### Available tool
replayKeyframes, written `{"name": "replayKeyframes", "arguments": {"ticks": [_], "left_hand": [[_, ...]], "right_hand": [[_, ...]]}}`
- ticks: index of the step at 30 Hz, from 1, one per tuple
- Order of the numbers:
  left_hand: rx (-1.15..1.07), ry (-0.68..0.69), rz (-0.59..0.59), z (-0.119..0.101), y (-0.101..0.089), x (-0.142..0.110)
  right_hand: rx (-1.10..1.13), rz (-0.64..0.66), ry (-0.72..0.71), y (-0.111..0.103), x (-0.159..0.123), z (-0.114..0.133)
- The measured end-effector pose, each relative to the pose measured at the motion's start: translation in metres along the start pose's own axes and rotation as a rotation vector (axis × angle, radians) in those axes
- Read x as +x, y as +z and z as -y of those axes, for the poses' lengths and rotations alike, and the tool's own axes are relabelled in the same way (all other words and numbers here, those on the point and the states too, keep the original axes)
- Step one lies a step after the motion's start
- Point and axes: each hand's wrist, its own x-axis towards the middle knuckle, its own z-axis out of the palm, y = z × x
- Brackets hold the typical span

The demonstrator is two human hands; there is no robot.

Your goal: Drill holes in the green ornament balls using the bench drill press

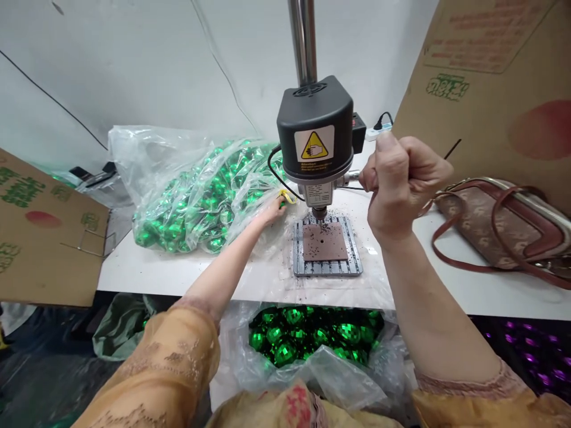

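My right hand [397,178] is closed in a fist round the feed handle [352,177] on the side of a small drill press [314,131]. Below the chuck [319,213], a brown board [325,241] with a dark hole lies on the slotted metal base [328,272], with dark shavings scattered over it. My left hand [273,211] reaches to the right side of a clear plastic bag [205,202] full of shiny green balls. Its fingers are curled beside a yellow strip [288,196]; a small green bit shows at them, too small to name.
An open bag of green mirrored balls [312,336] sits below the table's front edge. Cardboard boxes stand left [40,232] and right [499,89]. A brown handbag [504,226] lies on the right of the white table [156,273]. Purple balls [533,351] show at lower right.
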Motion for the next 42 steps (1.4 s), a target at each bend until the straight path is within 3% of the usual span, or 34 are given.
{"name": "replayKeyframes", "arguments": {"ticks": [2,5,7,9,12,17,26,36,42], "left_hand": [[-0.089,-0.067,0.051,-0.004,0.001,-0.017],[-0.445,-0.152,0.103,-0.011,-0.001,-0.047],[-0.676,-0.178,0.137,-0.017,-0.002,-0.065],[-0.765,-0.173,0.169,-0.023,0.000,-0.080],[-0.755,-0.129,0.172,-0.030,0.012,-0.094],[-0.748,-0.088,0.152,-0.033,0.036,-0.100],[-0.598,0.069,0.075,-0.021,0.066,-0.099],[-0.513,0.130,0.130,-0.023,0.079,-0.104],[-0.450,0.215,0.087,-0.021,0.084,-0.105]], "right_hand": [[-0.001,-0.007,0.017,0.000,-0.001,-0.001],[-0.024,-0.022,0.012,0.001,-0.001,-0.003],[-0.033,-0.031,-0.010,0.003,-0.002,-0.005],[0.021,-0.039,-0.037,0.003,-0.001,-0.007],[0.122,-0.041,-0.039,0.003,0.000,-0.006],[0.092,-0.032,-0.022,0.001,0.000,-0.003],[0.084,-0.001,0.009,-0.001,0.000,0.001],[0.087,0.010,-0.005,-0.001,-0.003,0.003],[0.067,0.027,0.008,-0.003,-0.003,0.006]]}}
